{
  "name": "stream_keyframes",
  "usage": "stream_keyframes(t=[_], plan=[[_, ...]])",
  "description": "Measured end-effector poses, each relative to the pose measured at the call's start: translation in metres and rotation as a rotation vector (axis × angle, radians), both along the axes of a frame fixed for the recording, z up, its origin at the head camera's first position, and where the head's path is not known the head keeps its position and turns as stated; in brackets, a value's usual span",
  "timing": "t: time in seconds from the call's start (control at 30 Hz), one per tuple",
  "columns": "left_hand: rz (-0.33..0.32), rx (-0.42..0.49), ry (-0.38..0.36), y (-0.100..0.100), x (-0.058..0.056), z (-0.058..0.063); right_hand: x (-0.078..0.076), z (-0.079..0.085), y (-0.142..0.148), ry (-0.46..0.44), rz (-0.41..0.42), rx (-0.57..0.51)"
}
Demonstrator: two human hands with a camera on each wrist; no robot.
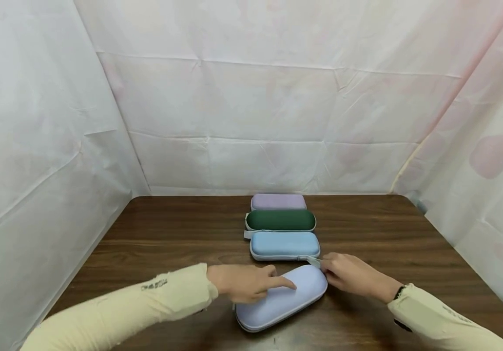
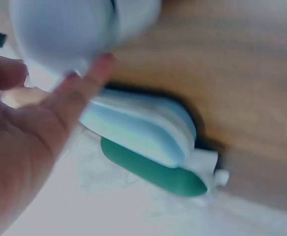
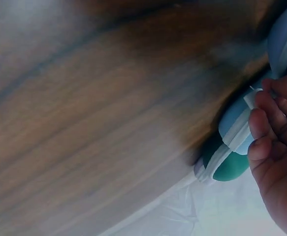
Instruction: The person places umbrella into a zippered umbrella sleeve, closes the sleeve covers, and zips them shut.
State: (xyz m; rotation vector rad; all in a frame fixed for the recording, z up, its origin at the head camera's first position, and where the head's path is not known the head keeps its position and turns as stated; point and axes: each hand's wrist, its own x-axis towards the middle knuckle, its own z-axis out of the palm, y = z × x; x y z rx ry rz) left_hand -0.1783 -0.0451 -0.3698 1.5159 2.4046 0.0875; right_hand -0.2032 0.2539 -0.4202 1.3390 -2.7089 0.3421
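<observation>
A lavender zip case [image 1: 286,297] lies slanted near the front of the table. My left hand [image 1: 249,284] is over it, index finger extended onto its lid and the other fingers loosely bent. The left wrist view is blurred, with the left hand [image 2: 30,123] beside the pale case [image 2: 59,29]. At the lavender case's right end, my right hand [image 1: 352,273] pinches a light strap [image 3: 251,98] between thumb and index finger. Just behind lies a light blue zip case [image 1: 285,243], which the strap seems to join. The right fingertips partly hide the strap's end.
Behind the blue case, a dark green case [image 1: 281,220] and a purple case [image 1: 278,201] lie in a row, close together. They rest on a dark wood table [image 1: 168,229]. Pale patterned sheets [image 1: 256,107] hang behind the table and along both sides.
</observation>
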Motion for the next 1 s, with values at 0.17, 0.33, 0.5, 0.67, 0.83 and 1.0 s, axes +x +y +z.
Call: stream_keyframes(t=[0.17,0.33,0.5,0.67,0.83,1.0], plan=[[-0.313,-0.088,0.311,0.017,-0.015,0.005,-0.003,0.001,-0.003,-0.017,0.008,0.037],[-0.627,-0.074,0.816,0.037,-0.025,-0.002,-0.005,0.002,-0.008,-0.037,0.016,0.046],[-0.790,-0.166,0.987,0.052,-0.031,-0.006,-0.007,0.004,-0.007,-0.015,0.014,0.038],[-0.789,-0.211,0.991,0.055,-0.029,-0.003,-0.009,0.004,-0.008,-0.005,0.013,0.025],[-0.751,-0.247,0.978,0.057,-0.024,0.001,-0.008,0.004,-0.009,-0.010,-0.003,0.010],[-0.704,-0.256,0.936,0.056,-0.021,0.000,-0.005,0.000,-0.010,-0.040,-0.027,-0.013]])
